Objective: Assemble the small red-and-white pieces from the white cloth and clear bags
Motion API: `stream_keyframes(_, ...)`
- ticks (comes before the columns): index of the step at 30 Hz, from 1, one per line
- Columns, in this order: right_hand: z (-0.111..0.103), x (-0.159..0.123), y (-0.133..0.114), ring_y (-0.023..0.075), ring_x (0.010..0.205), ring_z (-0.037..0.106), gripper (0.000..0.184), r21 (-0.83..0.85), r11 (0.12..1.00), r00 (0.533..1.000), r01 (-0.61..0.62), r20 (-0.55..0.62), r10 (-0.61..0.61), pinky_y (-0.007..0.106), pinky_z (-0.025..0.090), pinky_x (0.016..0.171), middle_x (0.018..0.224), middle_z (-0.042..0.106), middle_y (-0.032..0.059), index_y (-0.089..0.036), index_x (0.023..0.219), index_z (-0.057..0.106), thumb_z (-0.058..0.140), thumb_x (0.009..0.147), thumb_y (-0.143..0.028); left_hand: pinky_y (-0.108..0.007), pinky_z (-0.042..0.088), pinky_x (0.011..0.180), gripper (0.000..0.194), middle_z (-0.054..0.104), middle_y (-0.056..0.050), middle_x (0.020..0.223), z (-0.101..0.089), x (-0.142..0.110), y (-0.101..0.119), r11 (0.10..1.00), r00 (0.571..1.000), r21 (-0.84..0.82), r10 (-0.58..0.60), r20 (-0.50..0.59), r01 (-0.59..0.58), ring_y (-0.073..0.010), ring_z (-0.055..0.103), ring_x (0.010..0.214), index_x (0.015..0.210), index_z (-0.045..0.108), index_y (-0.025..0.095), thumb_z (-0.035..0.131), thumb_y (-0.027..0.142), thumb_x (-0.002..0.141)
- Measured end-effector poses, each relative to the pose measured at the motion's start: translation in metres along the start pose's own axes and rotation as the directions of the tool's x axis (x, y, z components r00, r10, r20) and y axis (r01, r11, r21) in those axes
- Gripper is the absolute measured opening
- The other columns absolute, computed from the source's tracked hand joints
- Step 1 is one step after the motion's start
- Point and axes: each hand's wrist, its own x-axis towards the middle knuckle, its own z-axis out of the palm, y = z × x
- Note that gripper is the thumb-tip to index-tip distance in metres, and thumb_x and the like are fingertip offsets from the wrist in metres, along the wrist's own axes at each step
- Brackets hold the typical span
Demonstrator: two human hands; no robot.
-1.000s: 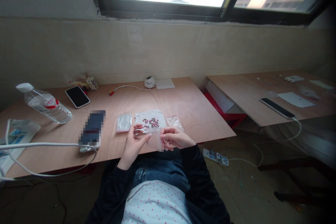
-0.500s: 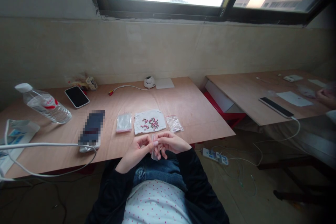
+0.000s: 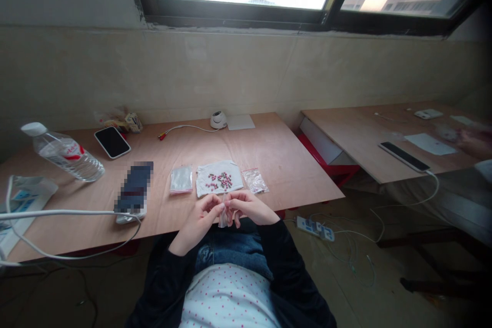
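My left hand (image 3: pixel 200 220) and my right hand (image 3: pixel 248 206) meet at the near edge of the wooden table (image 3: pixel 284 164). Both pinch the top of a small clear zip bag (image 3: pixel 223 219) that hangs between them. Just beyond the hands lies a white sheet (image 3: pixel 219 178) with several small red and green pieces (image 3: pixel 220 180) on it. A stack of clear bags (image 3: pixel 181 179) lies to its left, and a red-edged zip bag (image 3: pixel 254 180) lies to its right.
A tipped water bottle (image 3: pixel 65 152), a black phone (image 3: pixel 113 142), a blurred dark object (image 3: pixel 135 187) and a white cable (image 3: pixel 69 212) occupy the table's left side. A second table (image 3: pixel 365 138) stands at the right, where another person's hand (image 3: pixel 474 141) shows. A power strip (image 3: pixel 315 228) lies on the floor.
The bag was held flat and wide between my hands a second ago. My hands have come together and it now hangs narrow between the fingertips. A person's hand appeared at the far right.
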Motion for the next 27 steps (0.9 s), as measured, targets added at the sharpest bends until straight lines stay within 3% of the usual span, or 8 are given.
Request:
stream_keyframes(4,0.003,0.002,0.002,0.0091,0.047,0.057,0.026,-0.015,1.0,0.998,0.004,-0.061,-0.005,0.015,0.044,0.038,0.054,0.058,-0.0013,-0.014,0.068,0.052,0.058,0.075,-0.038,-0.023,0.042,0.062,0.026,0.058,-0.001,0.072,0.001,-0.004,0.005,0.983,0.999,0.181,0.046,-0.006,-0.044,-0.0139,0.054,0.067,0.077,0.054,0.016,0.041,0.037,0.087)
stream_keyframes(10,0.006,0.003,0.006,0.0101,0.047,0.058,0.032,-0.045,0.999,0.994,-0.007,-0.114,0.002,0.015,0.043,0.035,0.055,0.057,-0.0016,-0.015,0.072,0.05,0.055,0.077,-0.047,-0.025,0.04,0.068,0.025,0.06,-0.001,0.074,0.003,-0.006,0.009,0.889,0.992,0.449,0.123,-0.039,-0.093,-0.0158,0.055,0.071,0.074,0.055,0.019,0.038,0.031,0.088)
stream_keyframes(17,0.018,0.01,0.022,0.0075,0.039,0.051,0.039,-0.136,0.99,0.98,0.024,-0.195,-0.05,0.014,0.035,0.029,0.052,0.048,-0.0051,-0.017,0.071,0.047,0.047,0.08,-0.055,-0.03,0.036,0.069,0.025,0.061,-0.001,0.071,0.002,-0.006,0.004,0.685,0.978,0.727,0.18,-0.108,-0.046,-0.0173,0.056,0.069,0.07,0.05,0.02,0.036,0.029,0.088)
stream_keyframes(22,0.022,0.014,0.034,0.008,0.04,0.047,0.035,-0.318,0.946,0.941,0.061,-0.298,-0.161,0.017,0.032,0.033,0.05,0.046,-0.0043,-0.018,0.068,0.047,0.042,0.084,-0.049,-0.031,0.034,0.068,0.023,0.062,-0.003,0.073,0.006,-0.006,0.001,0.525,0.969,0.851,0.191,-0.158,0.035,-0.0185,0.056,0.071,0.071,0.049,0.02,0.036,0.028,0.088)
stream_keyframes(27,0.024,0.009,0.027,0.009,0.046,0.045,0.032,-0.56,0.826,0.896,0.072,-0.328,-0.3,0.02,0.033,0.043,0.052,0.046,-0.0033,-0.018,0.062,0.044,0.041,0.087,-0.038,-0.031,0.033,0.069,0.022,0.062,-0.003,0.075,0.01,-0.005,-0.001,0.437,0.966,0.898,0.207,-0.156,0.051,-0.0179,0.057,0.073,0.075,0.05,0.019,0.034,0.026,0.089)
